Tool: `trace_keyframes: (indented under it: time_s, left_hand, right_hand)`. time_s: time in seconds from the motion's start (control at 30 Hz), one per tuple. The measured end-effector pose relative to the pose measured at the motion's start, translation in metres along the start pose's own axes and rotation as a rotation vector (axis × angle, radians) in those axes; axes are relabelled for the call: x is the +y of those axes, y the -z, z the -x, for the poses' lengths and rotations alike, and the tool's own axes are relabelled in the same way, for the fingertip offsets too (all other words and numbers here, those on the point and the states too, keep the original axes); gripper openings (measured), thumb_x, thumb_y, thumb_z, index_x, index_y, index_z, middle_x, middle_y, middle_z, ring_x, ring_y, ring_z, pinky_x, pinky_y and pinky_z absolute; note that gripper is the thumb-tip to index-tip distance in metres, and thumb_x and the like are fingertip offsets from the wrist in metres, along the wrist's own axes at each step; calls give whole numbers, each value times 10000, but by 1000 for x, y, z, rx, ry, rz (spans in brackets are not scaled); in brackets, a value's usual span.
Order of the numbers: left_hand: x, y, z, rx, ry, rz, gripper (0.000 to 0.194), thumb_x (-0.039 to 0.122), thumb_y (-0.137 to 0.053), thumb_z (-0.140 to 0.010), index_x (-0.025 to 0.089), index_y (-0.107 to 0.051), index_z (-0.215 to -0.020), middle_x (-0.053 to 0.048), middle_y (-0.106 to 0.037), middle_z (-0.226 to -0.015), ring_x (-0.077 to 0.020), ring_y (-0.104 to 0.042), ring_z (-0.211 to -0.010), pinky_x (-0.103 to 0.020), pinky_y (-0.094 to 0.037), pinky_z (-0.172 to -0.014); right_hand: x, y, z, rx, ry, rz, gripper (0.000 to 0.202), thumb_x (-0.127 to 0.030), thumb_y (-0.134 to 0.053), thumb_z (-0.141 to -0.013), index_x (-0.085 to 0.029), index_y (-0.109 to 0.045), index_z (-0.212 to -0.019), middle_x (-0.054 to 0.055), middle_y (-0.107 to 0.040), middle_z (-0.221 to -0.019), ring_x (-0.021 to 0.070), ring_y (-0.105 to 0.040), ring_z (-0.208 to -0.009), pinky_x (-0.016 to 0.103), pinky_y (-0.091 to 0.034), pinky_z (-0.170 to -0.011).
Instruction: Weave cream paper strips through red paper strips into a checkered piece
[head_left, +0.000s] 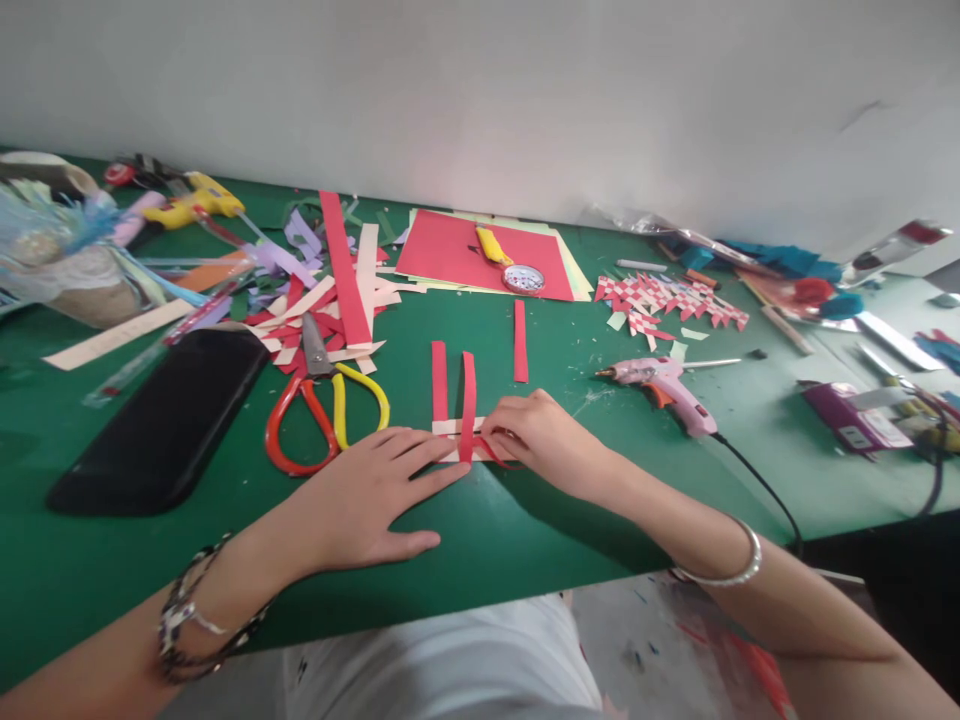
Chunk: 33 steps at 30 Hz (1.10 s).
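Our left hand (375, 490) lies flat over the narrow cream paper strips (445, 427) on the green table (495, 560), but our right hand (540, 440), pinching a curled red paper strip (489, 447), could skew them (one hard tug suffices).

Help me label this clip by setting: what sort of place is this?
Probably a craft workspace: on the green tabletop lie a pink glue gun, scissors with one red and one yellow handle, and a heap of cut paper strips. Whether it is a home or a workshop, I cannot tell.
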<state>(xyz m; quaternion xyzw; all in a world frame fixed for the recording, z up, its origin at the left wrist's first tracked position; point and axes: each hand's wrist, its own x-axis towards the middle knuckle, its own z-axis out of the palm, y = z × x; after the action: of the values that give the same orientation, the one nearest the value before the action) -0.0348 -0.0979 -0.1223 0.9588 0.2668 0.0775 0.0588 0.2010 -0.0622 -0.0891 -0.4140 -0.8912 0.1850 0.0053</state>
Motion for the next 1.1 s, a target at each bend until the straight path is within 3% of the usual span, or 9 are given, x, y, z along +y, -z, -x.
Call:
trace_keyframes:
  time_s: [0.2, 0.5, 0.63, 0.87, 1.1]
  left_hand:
    - [0, 0, 0, 7, -1, 20, 529, 461, -521, -862, 237, -462, -1338, -85, -533, -1322, -277, -483, -1168, -422, -365, -997]
    - [0, 1, -1, 33, -23, 19, 518, 443, -537, -858, 206, -483, -1316, -98, -545, -1312, -290, -496, -1155, -434, -377, -978]
    - [1, 2, -2, 24, -6, 11, 501, 447, -518, -869, 220, -484, -1315, -86, -542, -1318, -275, -491, -1158, -427, -370, -995]
    - [2, 1, -1, 13, 8, 15, 522, 450, -555, -845, 226, -488, -1312, -86, -535, -1323, -291, -451, -1212, -451, -354, -1036]
    - [2, 4, -2, 9, 2, 17, 546, 454, -579, -820, 220, -493, -1306, -84, -535, -1321, -309, -408, -1279, -502, -275, -1098]
  right_hand:
    - [-9, -5, 9, 26, -75, 83, 175, -132, -466, -909, -144, -640, -923, 84, -611, -953, 184, -562, -886, 273, -396, -703]
    - [-15, -5, 10, -1, -177, -3, 203, -102, -442, -909, -141, -626, -987, 83, -605, -956, 165, -580, -805, 271, -450, -696]
    - [-16, -6, 13, 58, -140, 102, 192, -168, -444, -928, -155, -627, -984, 113, -618, -987, 229, -565, -956, 342, -457, -789]
    - [-11, -16, 18, 83, -125, 126, 213, -96, -441, -905, -168, -601, -1025, 113, -615, -1009, 223, -582, -975, 341, -489, -781]
    - [-9, -7, 14, 63, -140, -7, 180, -108, -449, -913, -119, -568, -1048, 122, -615, -1017, 206, -614, -908, 327, -486, -765]
